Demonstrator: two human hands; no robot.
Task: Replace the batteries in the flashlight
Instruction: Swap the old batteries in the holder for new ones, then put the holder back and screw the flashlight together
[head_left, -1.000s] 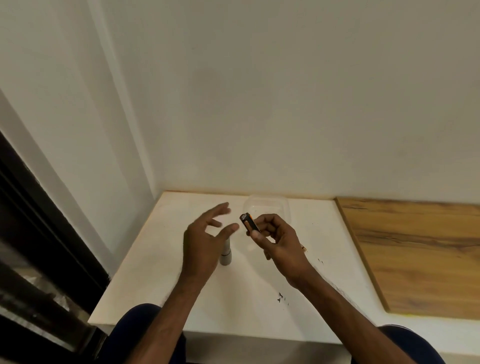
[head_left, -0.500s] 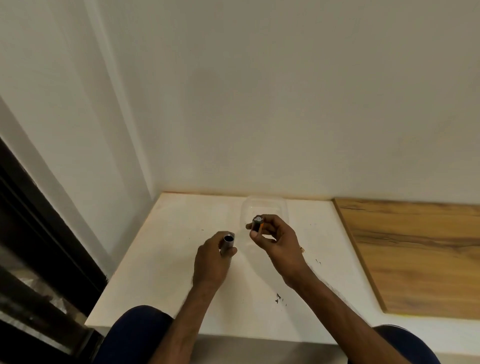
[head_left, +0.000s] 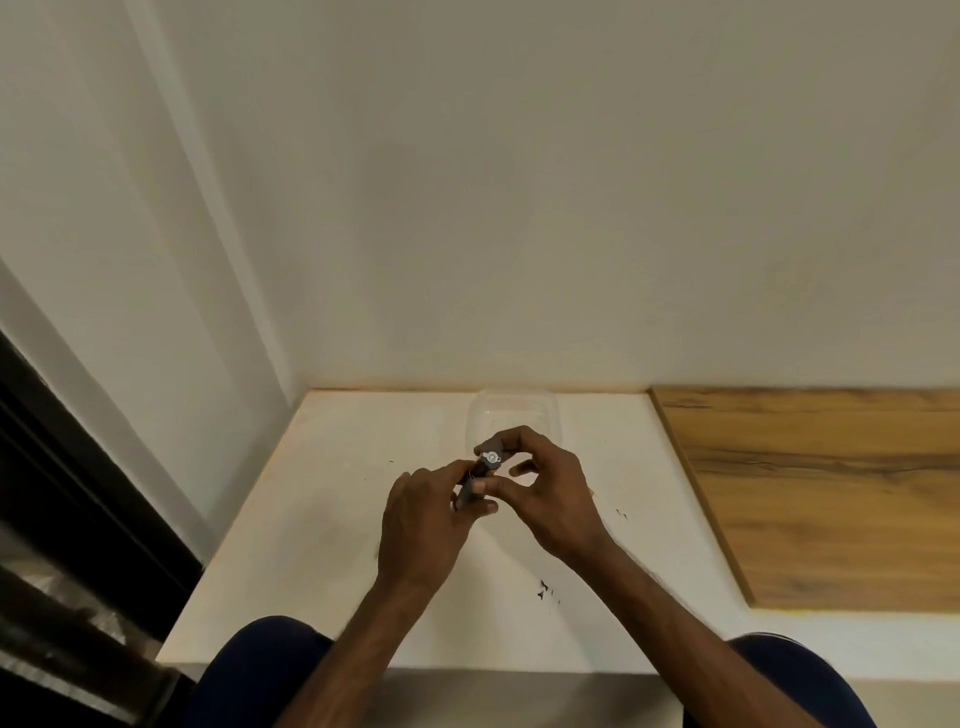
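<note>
Over the white table (head_left: 322, 519) my two hands meet. My left hand (head_left: 423, 525) is closed around the grey flashlight body (head_left: 467, 491), which tilts up to the right. My right hand (head_left: 550, 493) pinches a dark battery (head_left: 488, 460) by its upper end, its metal tip facing the camera. The battery's lower end sits at the flashlight's open mouth; how deep it goes is hidden by my fingers.
A clear plastic container (head_left: 514, 410) stands behind my hands near the wall. A wooden board (head_left: 821, 493) covers the right side of the table. Small dark specks (head_left: 543, 590) lie near the front. A dark frame (head_left: 78, 519) runs along the left. My knees show below the table edge.
My left hand closed on the flashlight and lifted it off the table. My right hand brought the battery left to the flashlight's open end.
</note>
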